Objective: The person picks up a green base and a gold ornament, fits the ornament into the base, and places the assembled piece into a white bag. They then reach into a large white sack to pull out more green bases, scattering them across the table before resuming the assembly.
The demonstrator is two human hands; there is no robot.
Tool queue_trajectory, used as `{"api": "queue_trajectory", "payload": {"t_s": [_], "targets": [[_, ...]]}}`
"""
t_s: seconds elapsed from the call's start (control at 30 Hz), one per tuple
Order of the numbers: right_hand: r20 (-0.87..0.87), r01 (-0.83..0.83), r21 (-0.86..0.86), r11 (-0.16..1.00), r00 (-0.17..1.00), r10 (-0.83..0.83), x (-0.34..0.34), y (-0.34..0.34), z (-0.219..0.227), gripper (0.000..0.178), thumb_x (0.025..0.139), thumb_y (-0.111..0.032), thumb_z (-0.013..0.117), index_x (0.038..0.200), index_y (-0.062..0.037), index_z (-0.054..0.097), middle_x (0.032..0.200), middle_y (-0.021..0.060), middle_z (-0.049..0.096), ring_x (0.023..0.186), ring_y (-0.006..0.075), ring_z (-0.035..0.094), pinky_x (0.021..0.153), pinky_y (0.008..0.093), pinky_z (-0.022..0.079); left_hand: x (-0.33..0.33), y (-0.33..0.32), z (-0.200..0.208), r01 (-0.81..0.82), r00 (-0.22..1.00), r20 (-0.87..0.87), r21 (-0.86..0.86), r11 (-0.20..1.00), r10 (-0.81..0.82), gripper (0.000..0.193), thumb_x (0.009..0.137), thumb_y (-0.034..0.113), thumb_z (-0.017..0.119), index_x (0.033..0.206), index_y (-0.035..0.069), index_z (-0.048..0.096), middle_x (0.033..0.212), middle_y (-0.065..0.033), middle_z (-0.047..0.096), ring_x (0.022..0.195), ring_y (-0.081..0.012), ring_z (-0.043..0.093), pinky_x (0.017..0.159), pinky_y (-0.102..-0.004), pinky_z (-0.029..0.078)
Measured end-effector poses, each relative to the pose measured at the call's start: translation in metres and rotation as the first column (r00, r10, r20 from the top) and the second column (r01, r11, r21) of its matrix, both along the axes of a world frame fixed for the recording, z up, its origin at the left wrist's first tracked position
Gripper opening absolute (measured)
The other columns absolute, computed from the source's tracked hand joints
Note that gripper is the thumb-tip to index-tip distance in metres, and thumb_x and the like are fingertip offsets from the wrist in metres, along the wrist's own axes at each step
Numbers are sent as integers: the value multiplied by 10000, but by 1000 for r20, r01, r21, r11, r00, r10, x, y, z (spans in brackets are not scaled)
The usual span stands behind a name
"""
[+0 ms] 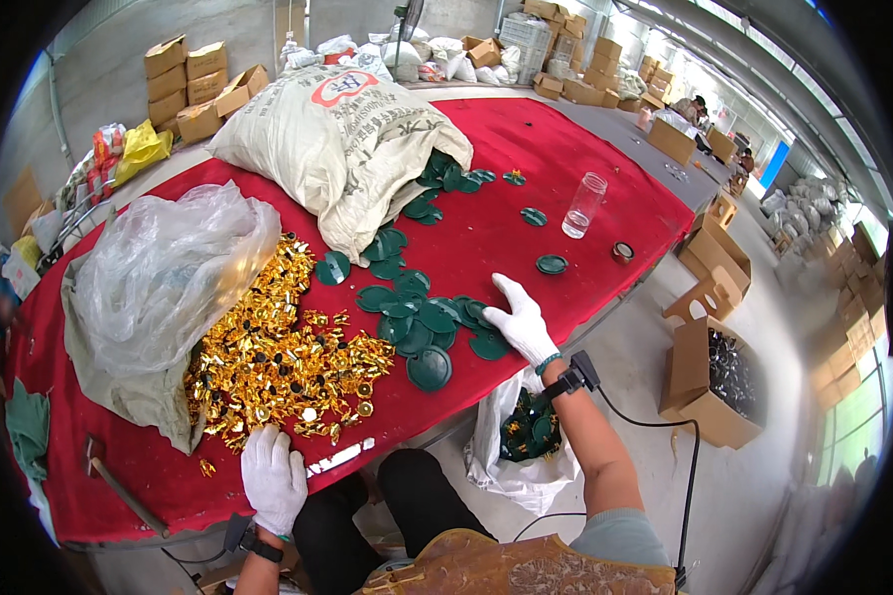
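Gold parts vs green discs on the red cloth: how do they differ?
Colour: the gold parts are shiny yellow; the green discs are dark.
Size and shape: each green disc is round and broad; each gold part is smaller and less regular.
Arrangement: the gold parts lie in a dense heap, the left hand at its near edge; the green discs overlap in a looser spread.
Shared: both are loose, in quantity, on the red cloth.

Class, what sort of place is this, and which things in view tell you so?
Probably a small assembly workshop: a red-covered worktable holds heaps of gold-coloured parts and green discs, and stacked cardboard boxes stand near the wall.
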State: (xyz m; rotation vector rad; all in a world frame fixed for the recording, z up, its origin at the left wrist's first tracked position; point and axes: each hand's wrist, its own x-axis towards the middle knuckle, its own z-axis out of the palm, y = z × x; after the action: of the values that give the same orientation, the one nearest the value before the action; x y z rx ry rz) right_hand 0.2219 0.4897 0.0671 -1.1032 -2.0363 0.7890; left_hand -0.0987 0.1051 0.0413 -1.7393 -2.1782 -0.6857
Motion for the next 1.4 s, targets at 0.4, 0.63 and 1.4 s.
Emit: {"api": "queue_trajectory", "payload": {"t_s": [0.4,0.63,1.4], "targets": [[465,-33,170,985,884,-51,-13,-20,6,735,823,-370,824,1433,-85,529,1230,217,650,1190,427,626,995,515,527,-5,-5,-14,51,998,-40,53,997,-49,286,927,104,590,1159,-62,605,1271,-265,606,1215,-490,553,1058,-573,437],[496,-225,376,899,868,10,-16,11,0,703,840,-189,789,1485,-112,521,1348,204,614,1283,411,591,1072,494,505,-1,1,-8,83,997,-12,41,996,-82,302,920,100,591,1174,-64,588,1305,-259,590,1240,-486,536,1062,-576,428],[596,-146,3,989,795,115,9,-31,16,402,796,-224,795,1160,-69,720,1132,200,717,1080,417,684,980,468,555,3,-2,-3,23,999,-29,99,995,-21,242,929,113,647,1138,-5,628,1243,-189,628,1217,-417,569,1052,-518,458]]}}
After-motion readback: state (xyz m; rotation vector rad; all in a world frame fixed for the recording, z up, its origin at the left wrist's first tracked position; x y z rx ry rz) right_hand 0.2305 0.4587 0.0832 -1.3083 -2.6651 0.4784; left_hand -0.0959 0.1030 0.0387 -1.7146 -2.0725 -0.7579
